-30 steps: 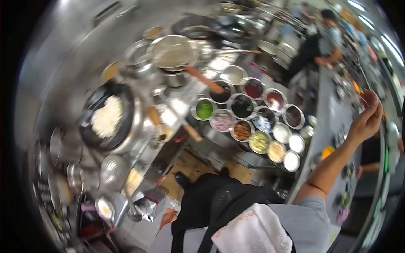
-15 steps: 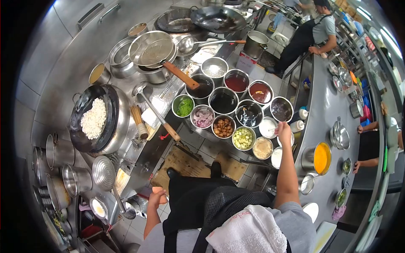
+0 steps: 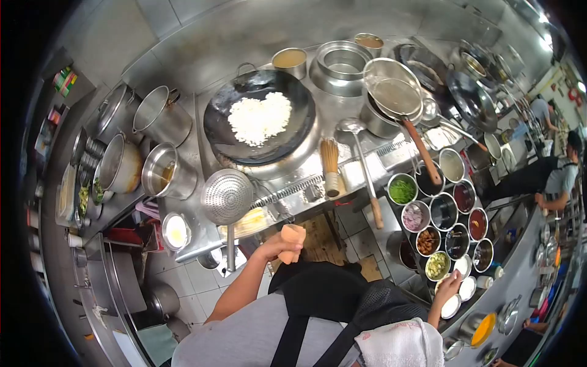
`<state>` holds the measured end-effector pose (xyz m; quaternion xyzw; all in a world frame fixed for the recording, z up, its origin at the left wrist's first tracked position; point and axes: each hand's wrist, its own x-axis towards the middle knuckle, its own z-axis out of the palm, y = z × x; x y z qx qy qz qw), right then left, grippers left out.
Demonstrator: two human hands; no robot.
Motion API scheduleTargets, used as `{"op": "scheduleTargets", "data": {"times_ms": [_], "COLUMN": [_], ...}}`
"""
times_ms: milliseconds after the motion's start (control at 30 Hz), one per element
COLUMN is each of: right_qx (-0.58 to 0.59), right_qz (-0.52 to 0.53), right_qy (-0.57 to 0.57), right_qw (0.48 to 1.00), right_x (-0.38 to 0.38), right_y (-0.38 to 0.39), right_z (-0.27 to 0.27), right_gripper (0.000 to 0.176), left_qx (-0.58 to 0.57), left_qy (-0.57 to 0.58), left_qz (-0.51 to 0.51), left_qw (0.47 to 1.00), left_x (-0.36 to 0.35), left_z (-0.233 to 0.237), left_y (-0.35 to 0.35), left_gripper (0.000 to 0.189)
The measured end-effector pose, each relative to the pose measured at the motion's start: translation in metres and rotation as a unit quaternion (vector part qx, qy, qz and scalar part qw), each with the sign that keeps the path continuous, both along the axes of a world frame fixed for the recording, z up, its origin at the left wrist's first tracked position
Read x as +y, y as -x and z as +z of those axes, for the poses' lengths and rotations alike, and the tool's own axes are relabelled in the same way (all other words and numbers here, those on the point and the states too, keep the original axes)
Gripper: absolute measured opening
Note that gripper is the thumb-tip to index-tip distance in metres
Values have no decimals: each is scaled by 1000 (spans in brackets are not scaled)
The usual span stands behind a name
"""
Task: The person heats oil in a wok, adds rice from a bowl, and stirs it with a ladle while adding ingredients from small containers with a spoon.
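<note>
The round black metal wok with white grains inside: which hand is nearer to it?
Left. The left hand, holding an orange piece, is below the wok in the picture, not touching it; the right hand is farther away, lower right, at round silver metal containers.

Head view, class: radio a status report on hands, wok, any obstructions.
Left hand gripping orange item. Right hand at white-filled pots, grip unclear. Wok holding rice. Perforated skimmer near wok's front edge, possibly in the way.
</note>
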<state>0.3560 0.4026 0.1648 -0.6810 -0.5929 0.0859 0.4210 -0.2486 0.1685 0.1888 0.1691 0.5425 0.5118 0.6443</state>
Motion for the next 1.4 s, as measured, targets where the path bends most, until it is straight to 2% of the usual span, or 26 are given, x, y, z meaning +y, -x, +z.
{"op": "scheduleTargets", "data": {"times_ms": [33, 67, 100, 167, 233, 267, 333, 367, 467, 500, 533, 600, 633, 700, 767, 833, 900, 1033, 1100, 1133, 1200, 1267, 1300, 1333, 1367, 1400], "right_qx": [-116, -75, -134, -24, -20, 4, -19, -18, -30, -37, -50, -67, -66, -128, -188, -238, -208, -127, -151, -155, -161, -246, -293, -310, -334, -340], "right_qz": [10, 18, -48, -12, -54, -9, 67, 116, 332, 387, 423, 521, 541, 523, 492, 491, 427, 380, 348, 359, 229, 411, 472, 448, 419, 412], "right_qy": [-37, -46, 127, 60, 120, 38, 67, 157, 194, 213, 291, 369, 366, 471, 452, 486, 552, 630, 529, 525, 589, 403, 287, 390, 485, 528], "right_qw": [992, 996, 982, 998, 991, 999, 995, 981, 922, 896, 856, 767, 754, 699, 720, 682, 685, 665, 759, 756, 758, 780, 780, 742, 692, 661], "right_x": [-6, 5, 18, 4, 4, 5, 1, -5, -5, -4, 0, 18, 30, 56, 84, 119, 137, 138, 124, 128, 131, 133, 133, 140, 148, 158], "right_y": [18, 26, 20, 64, 87, 94, 140, 174, 259, 288, 315, 353, 366, 386, 387, 376, 371, 387, 397, 407, 430, 429, 432, 440, 452, 457], "right_z": [-6, -25, -44, 18, 58, 55, 68, 84, 54, 40, 28, -20, -51, -118, -176, -244, -253, -196, -210, -221, -274, -441, -497, -397, -267, -251], "right_gripper": [33, 35, 38, 37, 25, 21, 20, 19, 17, 19, 23, 28, 28, 32, 36, 39, 35, 35, 38, 38, 41, 44, 45, 44, 43, 43], "left_qx": [-4, 47, 88, 20, 12, 1, -11, -16, 1, 20, 35, 49, 52, 68, 76, 64, 51, -2, -30, -29, -16, -19, -26, -4, 6, 24], "left_qy": [-1, -8, -19, -2, -15, -20, -17, -18, -16, -16, -9, -15, -21, -3, 30, 74, 91, 135, 139, 136, 124, 136, 144, 106, 103, 132], "left_qz": [-3, 6, -14, -55, -30, -27, -23, -10, 3, -6, -10, 10, 9, 57, 104, 176, 231, 342, 377, 358, 341, 322, 293, 259, 268, 256], "left_qw": [1000, 999, 996, 998, 999, 999, 1000, 1000, 1000, 1000, 999, 999, 998, 996, 991, 980, 967, 930, 915, 923, 932, 937, 945, 960, 958, 957], "left_x": [-9, -11, 1, -18, -32, -38, -40, -37, -29, -25, -21, -13, -9, -7, -21, -35, -66, -74, -71, -68, -52, -45, -43, -55, -58, -60], "left_z": [14, 39, 47, 16, 27, 39, 56, 61, 60, 57, 52, 61, 66, 87, 94, 107, 91, 97, 87, 79, 85, 89, 89, 72, 78, 88], "left_y": [12, 24, 35, 66, 84, 87, 95, 99, 114, 122, 129, 132, 128, 117, 108, 90, 77, 29, 14, 11, 2, 1, 4, 11, 16, 20], "left_gripper": [66, 70, 74, 73, 70, 68, 67, 66, 67, 69, 68, 68, 67, 68, 72, 73, 71, 72, 72, 71, 68, 65, 63, 60, 60, 59]}}
